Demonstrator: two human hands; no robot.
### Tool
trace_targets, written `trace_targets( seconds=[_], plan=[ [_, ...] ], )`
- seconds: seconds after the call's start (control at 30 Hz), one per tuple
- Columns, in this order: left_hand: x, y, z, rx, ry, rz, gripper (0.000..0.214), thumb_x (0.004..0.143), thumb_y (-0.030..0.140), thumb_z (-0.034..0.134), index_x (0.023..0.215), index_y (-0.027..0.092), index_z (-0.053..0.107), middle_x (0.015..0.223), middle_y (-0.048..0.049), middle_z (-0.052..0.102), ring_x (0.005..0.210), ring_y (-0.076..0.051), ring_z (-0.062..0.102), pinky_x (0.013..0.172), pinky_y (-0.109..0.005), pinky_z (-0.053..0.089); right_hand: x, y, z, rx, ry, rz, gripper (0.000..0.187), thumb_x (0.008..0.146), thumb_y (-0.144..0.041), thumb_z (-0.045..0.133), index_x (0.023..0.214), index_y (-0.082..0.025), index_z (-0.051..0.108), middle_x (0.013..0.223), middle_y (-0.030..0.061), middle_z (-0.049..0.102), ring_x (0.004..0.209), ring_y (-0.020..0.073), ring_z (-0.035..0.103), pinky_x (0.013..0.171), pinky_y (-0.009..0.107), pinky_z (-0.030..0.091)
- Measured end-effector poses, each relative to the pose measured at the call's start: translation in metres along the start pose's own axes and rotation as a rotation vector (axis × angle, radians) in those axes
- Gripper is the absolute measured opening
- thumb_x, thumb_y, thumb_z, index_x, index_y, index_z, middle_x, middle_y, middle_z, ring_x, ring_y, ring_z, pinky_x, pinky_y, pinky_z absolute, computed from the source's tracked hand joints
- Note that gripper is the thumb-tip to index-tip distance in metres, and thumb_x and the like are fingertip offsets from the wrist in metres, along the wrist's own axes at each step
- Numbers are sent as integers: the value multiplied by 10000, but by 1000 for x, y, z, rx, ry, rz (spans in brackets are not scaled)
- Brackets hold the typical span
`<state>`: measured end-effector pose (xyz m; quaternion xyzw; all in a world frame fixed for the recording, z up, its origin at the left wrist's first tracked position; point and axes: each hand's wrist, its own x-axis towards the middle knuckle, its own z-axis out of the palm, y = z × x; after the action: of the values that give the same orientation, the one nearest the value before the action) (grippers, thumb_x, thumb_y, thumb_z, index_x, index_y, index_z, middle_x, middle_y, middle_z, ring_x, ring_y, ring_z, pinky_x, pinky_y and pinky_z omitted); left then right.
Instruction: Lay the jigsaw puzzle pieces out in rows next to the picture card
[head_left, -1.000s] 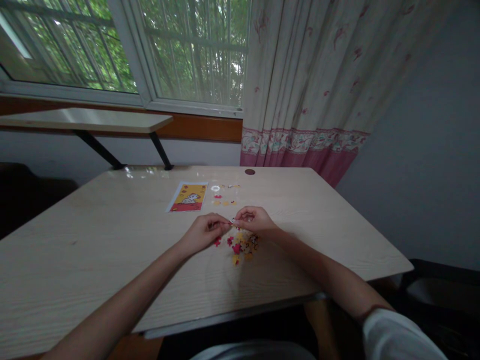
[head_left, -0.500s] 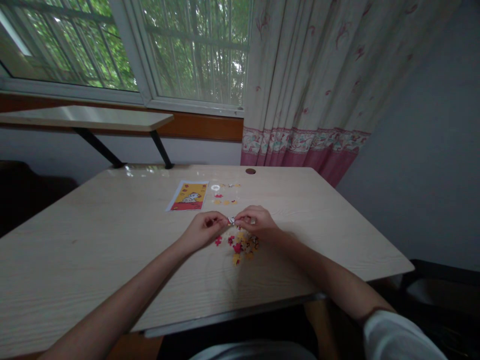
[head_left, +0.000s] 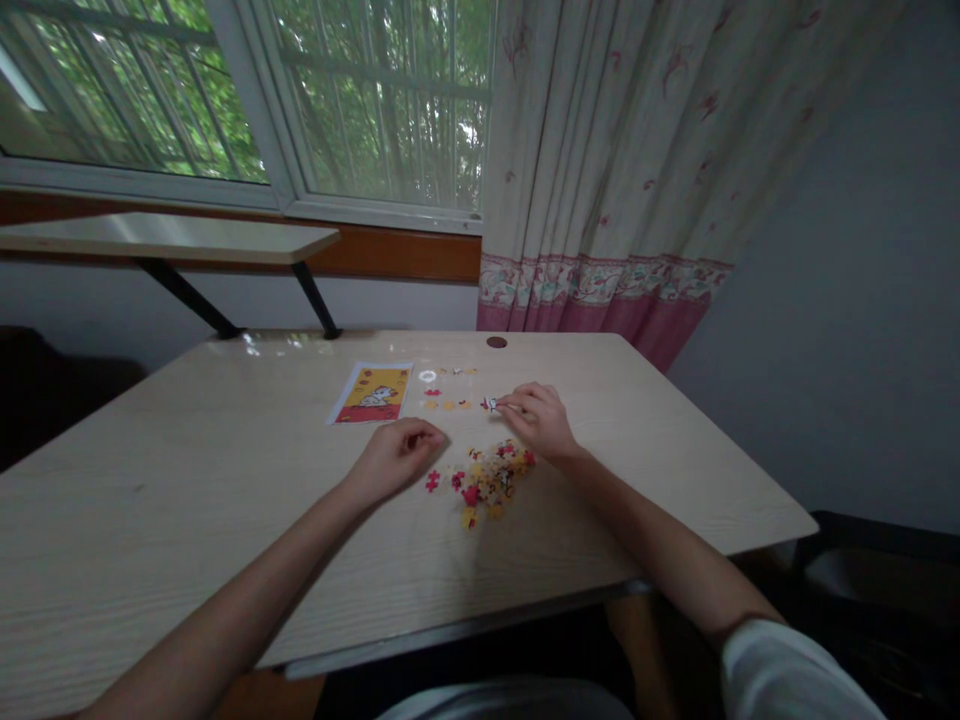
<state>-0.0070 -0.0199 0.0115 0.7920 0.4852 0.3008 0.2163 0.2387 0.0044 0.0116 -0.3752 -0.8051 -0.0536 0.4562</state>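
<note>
Between the thumb and fingers of my right hand (head_left: 538, 418) is a white, red and dark puzzle piece (head_left: 490, 404), at the right end of a short row of yellow puzzle pieces (head_left: 448, 406). I cannot tell whether it touches the table. My left hand (head_left: 397, 458) rests nearer to me on the left, its fingers curled together with nothing showing in them. Below and between both hands lies a loose pile of red, yellow and white puzzle pieces (head_left: 491, 480). A single red piece (head_left: 433, 481) lies at the pile's left side.
A printed picture (head_left: 373, 393) of a white animal on yellow and red lies left of the sorted pieces. Behind the row are a red piece (head_left: 433, 392) and another small row (head_left: 457, 371). A raised shelf (head_left: 165, 237) stands at the table's back left.
My right hand has moved forward and right, carrying the puzzle piece away from my left hand. The left hand has let go of it and stays near its place. More of the pile shows.
</note>
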Motion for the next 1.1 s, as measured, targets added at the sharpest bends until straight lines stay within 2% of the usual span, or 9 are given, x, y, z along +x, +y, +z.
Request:
trace_targets(
  seconds=[0.2, 0.7, 0.8, 0.9, 1.03, 1.1],
  plan=[
    [-1, -4, -5, 148, -26, 92, 240, 831, 299, 464, 820, 145, 647, 734, -53, 642, 624, -141, 527, 593, -261, 389, -2, 18, -8, -14, 12, 65, 134, 825, -294, 581, 844, -210, 683, 778, 25, 632, 760, 135, 559, 741, 293, 358],
    [-2, -6, -3, 186, -30, 113, 236, 837, 300, 459, 834, 162, 650, 753, -55, 651, 646, -147, 542, 602, -259, 396, -2, 18, -4, 3, 2, 93, 121, 809, -297, 599, 840, -224, 690, 776, 23, 643, 754, 138, 556, 757, 302, 363],
    [-3, -4, -2, 175, -41, 111, 236, 836, 293, 456, 832, 159, 650, 749, -53, 652, 634, -142, 542, 591, -253, 395, 1, 33, 2, 62, 5, 166, 121, 792, -300, 611, 812, -214, 694, 761, 28, 643, 701, 130, 545, 712, 279, 386],
    [-3, -4, -1, 160, -58, 105, 231, 834, 280, 452, 824, 158, 648, 745, -49, 650, 627, -138, 540, 583, -247, 394, 10, 59, 13, 130, -29, 299, 141, 766, -301, 618, 772, -184, 697, 737, 40, 650, 647, 124, 535, 612, 239, 395],
    [-3, -2, 0, 149, -62, 98, 235, 833, 288, 453, 805, 160, 649, 711, -38, 643, 606, -132, 531, 577, -243, 392, 26, 96, 33, 120, -127, 534, 205, 744, -327, 601, 804, -157, 698, 716, 35, 669, 611, 118, 539, 573, 222, 393],
    [-3, -2, -1, 147, -66, 94, 238, 833, 294, 453, 813, 160, 649, 713, -37, 646, 607, -133, 534, 580, -244, 395, 35, 108, 45, 105, -161, 559, 214, 736, -327, 597, 801, -151, 700, 716, 34, 676, 612, 120, 552, 566, 217, 395]
  ],
)
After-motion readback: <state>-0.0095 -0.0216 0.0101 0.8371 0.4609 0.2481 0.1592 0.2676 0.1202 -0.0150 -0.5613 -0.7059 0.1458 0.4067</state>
